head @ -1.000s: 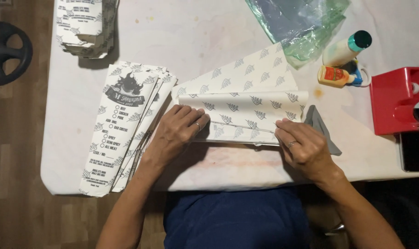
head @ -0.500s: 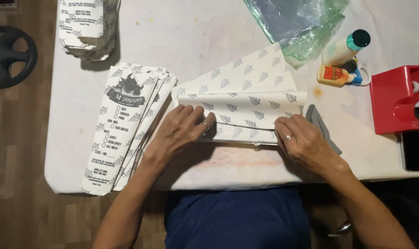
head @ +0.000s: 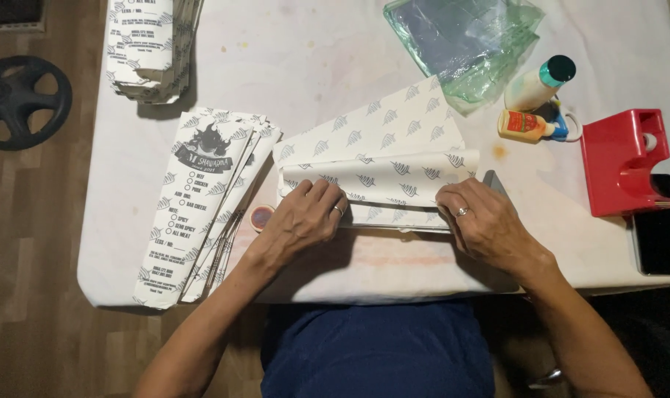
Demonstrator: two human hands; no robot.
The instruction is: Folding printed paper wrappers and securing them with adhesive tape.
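The person is folding a printed paper sheet (head: 379, 158), white with small dark leaf marks, which is lying at the middle of the white worktop (head: 313, 66) just in front of them. The left hand (head: 302, 221) is lying flat, fingers spread and pressing down on the near left part of the fold, while the right hand (head: 482, 221) is pressing its fingertips together along the right end of the same crease; neither grip is pinching anything up. I judge the fold is being flattened, and the next move calls for an even slide along the crease so the layers stay lined up. Room is tight on the left, where a fanned row of finished paper sleeves (head: 202, 199) is lying just beside the sheet, with a small round lid (head: 262, 217) between. To the right, a red tape dispenser (head: 622, 162) and two small bottles (head: 530, 110) are standing near; the near edge of the worktop is close under both wrists.
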